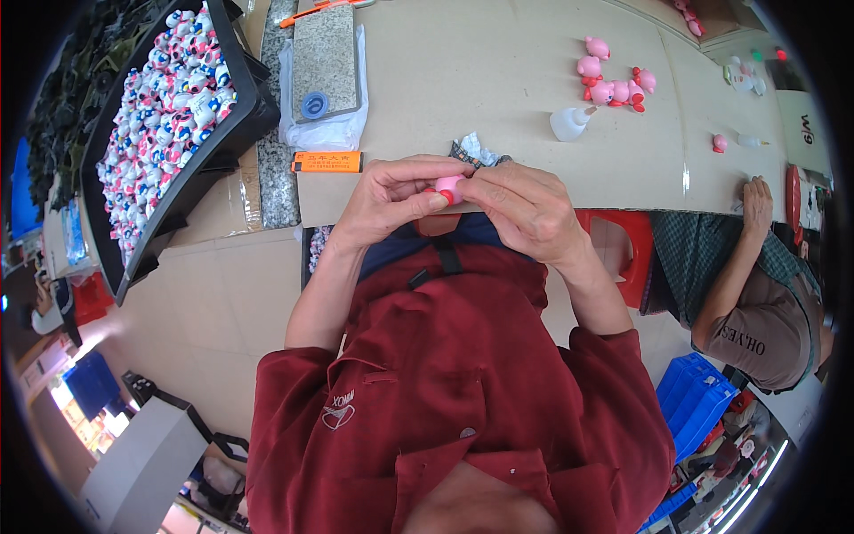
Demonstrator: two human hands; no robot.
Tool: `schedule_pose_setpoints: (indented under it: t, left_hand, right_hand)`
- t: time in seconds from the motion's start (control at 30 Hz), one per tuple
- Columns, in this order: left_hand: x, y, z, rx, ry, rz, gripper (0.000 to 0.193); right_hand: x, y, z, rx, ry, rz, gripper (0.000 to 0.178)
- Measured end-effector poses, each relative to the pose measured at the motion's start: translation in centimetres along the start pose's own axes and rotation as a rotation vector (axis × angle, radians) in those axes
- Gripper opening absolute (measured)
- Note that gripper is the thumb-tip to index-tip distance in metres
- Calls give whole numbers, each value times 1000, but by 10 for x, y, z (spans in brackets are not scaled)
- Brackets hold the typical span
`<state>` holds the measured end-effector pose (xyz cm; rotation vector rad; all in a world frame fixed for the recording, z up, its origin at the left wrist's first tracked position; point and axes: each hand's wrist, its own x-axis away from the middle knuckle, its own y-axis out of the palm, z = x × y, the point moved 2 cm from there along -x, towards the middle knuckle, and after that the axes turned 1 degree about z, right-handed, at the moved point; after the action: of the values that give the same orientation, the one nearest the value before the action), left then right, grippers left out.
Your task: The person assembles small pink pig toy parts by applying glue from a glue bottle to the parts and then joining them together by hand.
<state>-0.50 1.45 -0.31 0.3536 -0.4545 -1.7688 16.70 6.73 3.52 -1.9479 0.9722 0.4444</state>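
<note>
Figurine (452, 183), pink and red, sits between the left hand (391, 199) and right hand (527, 208) just above the frame's centre, pinched by both hands' fingertips, its long axis hard to tell.

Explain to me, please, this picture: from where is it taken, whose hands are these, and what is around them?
No machine is here, only a person. A wide camera on the person's head looks down, so straight edges bend. The bare left hand and right hand hold a pink figure with red parts. On the table are more figures, a bottle, an orange box and a grey slab. At the left, a black tray holds many white, pink and blue pieces. Another person is at the right.
</note>
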Motion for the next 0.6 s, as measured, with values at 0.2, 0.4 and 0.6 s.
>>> schedule_pose_setpoints:
  t: [0.2,0.4,0.6]
  left_hand:
    - [0,1,2,6,12,-9,34]
    - [-2,3,1,26,34,34,35]
    - [-6,8,0,36,102,76,39]
  right_hand:
    - [0,0,0,0,1,1,25]
    - [-3,-2,6,-48,48,21,25]
    - [-5,0,13,-86,121,51,24]
